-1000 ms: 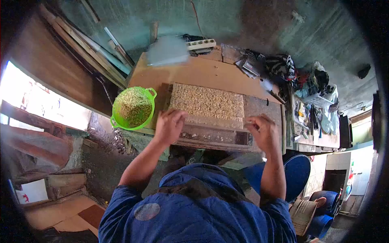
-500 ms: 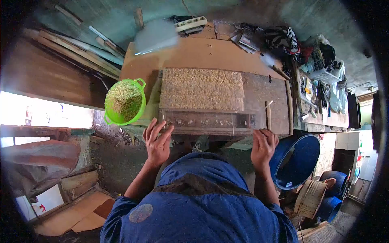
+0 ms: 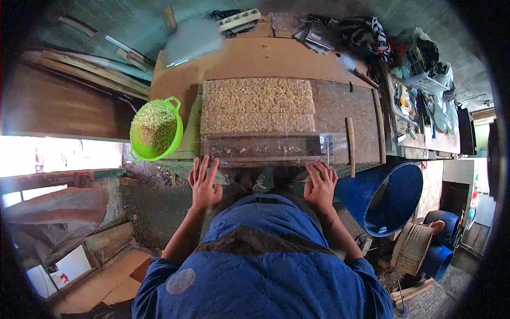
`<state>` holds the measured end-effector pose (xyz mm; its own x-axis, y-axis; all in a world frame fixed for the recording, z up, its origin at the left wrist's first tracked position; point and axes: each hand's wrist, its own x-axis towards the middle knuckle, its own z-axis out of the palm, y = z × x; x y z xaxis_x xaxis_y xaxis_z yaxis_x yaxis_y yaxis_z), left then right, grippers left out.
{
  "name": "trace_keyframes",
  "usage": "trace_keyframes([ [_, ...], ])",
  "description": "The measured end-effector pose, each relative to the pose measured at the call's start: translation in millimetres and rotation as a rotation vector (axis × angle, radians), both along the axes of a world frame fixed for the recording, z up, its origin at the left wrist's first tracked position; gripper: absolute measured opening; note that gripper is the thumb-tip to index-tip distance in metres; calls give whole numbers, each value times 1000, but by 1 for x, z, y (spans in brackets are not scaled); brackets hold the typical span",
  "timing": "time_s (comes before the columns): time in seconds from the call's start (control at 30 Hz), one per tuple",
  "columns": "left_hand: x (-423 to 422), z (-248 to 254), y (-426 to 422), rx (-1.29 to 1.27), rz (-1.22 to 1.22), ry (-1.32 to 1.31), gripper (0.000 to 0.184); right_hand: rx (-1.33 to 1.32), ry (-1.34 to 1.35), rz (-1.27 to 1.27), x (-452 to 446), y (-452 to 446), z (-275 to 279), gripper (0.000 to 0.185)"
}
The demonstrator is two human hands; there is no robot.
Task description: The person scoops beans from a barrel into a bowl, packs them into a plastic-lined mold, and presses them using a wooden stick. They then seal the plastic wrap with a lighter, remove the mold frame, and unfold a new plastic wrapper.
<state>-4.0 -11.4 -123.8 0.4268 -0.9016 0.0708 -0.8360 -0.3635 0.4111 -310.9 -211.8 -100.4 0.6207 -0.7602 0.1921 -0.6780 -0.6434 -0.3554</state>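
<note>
A rectangular layer of pale, grainy pieces (image 3: 257,101) lies on the worktable (image 3: 234,58), with clear plastic film (image 3: 260,146) reaching from its near side to the table's front edge. My left hand (image 3: 204,186) rests at the film's near left corner, fingers spread. Near the film's right part is my right hand (image 3: 320,183), its fingers stretched forward and slightly apart. A green colander (image 3: 178,130) holding similar pale pieces stands left of the layer.
A wooden stick (image 3: 350,146) lies at the table's right front. Below it stands a blue barrel (image 3: 396,199). A power strip (image 3: 238,20) and a stack of clear sheets (image 3: 192,45) sit at the back. Bags and a white basket (image 3: 425,82) are at the right.
Both hands have come back toward the body from over the layer's front edge, the film now stretching to the table's front. The right hand has shifted left and its fingers have spread.
</note>
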Motion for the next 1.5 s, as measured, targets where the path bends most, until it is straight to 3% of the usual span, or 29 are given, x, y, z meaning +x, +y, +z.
trace_keyframes([
  [0.13, -7, 4, -6, 81, 16, 8, 74, -8, 65, 44, 14, -3, -3, 59],
  [0.5, -9, 6, -12, 170, 49, 5, 77, -49, 59, 63, 51, -20, 0, 51],
  [0.7, -9, 5, -12, 177, 49, -1, 76, -56, 37, 214, 52, -38, -3, 31],
  [0.77, -9, 5, -12, 176, 51, 0, 77, -89, -49, 177, 40, -39, -15, 21],
  [1.03, -8, -1, -11, 191, 56, -4, 78, -210, -46, 50, -10, -22, 0, 12],
  [1.1, -6, -5, -11, 176, 48, -12, 78, 62, 106, -57, -29, -14, -7, 10],
  [1.17, -5, -5, -11, 169, 42, -14, 78, 37, 104, -61, -43, -8, -12, 10],
  [1.27, -5, -3, -10, 172, 33, -12, 77, 143, 198, -123, -49, -4, -12, 15],
  [1.43, -2, -7, -6, 161, 19, -48, 78, -131, 21, -43, -19, -10, -1, 50],
  [1.5, -1, -8, -3, 159, 13, -80, 78, -13, 62, -36, -12, -11, -7, 59],
])
